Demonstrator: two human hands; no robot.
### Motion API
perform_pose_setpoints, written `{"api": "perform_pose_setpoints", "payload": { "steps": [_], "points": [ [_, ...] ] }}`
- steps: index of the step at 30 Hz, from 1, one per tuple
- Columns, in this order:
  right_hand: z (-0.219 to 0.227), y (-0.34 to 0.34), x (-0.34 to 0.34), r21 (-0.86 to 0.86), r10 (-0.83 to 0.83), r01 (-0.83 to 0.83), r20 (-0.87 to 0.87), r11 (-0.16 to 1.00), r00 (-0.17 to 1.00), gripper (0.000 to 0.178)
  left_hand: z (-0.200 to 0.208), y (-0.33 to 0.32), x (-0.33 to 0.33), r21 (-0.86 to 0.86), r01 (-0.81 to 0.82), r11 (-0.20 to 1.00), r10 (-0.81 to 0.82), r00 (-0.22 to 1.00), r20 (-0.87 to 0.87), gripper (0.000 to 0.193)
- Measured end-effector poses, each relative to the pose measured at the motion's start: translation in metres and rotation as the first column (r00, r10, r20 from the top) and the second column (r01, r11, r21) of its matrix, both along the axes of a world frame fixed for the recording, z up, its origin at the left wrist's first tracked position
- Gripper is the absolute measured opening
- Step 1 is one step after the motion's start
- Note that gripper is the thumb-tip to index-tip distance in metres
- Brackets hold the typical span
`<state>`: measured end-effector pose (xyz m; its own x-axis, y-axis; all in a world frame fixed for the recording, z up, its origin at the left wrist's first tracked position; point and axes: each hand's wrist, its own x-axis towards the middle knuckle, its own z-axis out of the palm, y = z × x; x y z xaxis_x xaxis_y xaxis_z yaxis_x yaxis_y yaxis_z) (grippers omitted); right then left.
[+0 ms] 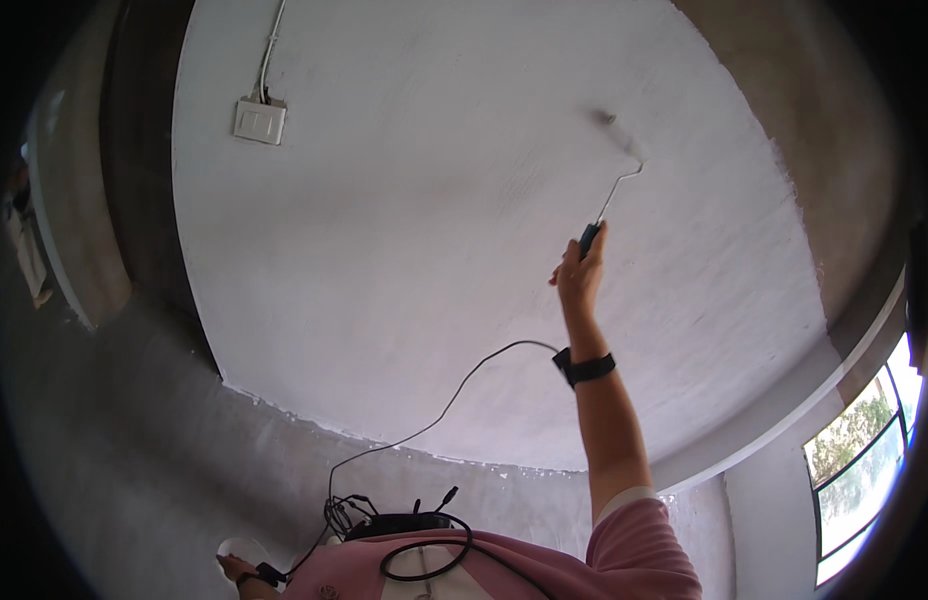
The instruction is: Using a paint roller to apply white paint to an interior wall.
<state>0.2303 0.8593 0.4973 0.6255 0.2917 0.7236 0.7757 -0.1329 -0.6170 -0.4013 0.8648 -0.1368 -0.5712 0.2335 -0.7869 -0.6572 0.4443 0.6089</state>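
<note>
view from below toward a white-painted ceiling (434, 250). the right hand (581, 272) is raised on an outstretched arm and closed around the dark grip of a paint roller (616, 165); the thin bent metal shaft runs up and to the right from the fist, and the roller head, blurred, lies against the ceiling far right of centre. a black wrist strap (585, 368) circles the right forearm, with a black cable (434, 420) trailing down from it to a dark device (399, 523) at the chest, above a pink shirt (624, 560). the left hand (234, 568) sits low at the near left edge, touching a white rounded object (240, 547); whether its fingers are closed cannot be told. a white switch box (259, 121) is on the ceiling far left; a window (859, 460) shows at lower right.
</note>
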Motion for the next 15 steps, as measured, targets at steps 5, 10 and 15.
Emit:
{"api": "perform_pose_setpoints", "payload": {
  "steps": [5,10,15],
  "points": [
    [-0.115,0.0,-0.048,-0.093,0.047,-0.069,-0.218,0.993,0.975,0.062,0.006,0.002,-0.001,0.078,-0.002,0.997,0.0,0.999,0.037,0.039],
    [-0.199,-0.011,-0.088,-0.146,0.034,-0.111,-0.453,0.983,0.891,0.059,0.018,0.0,0.001,0.091,-0.02,0.996,0.015,0.998,0.057,0.037],
    [-0.27,-0.024,-0.1,-0.075,0.0,-0.035,-0.423,0.997,0.906,0.054,0.027,-0.005,-0.009,0.089,-0.027,0.996,0.02,0.997,0.078,0.033]
  ]
}}
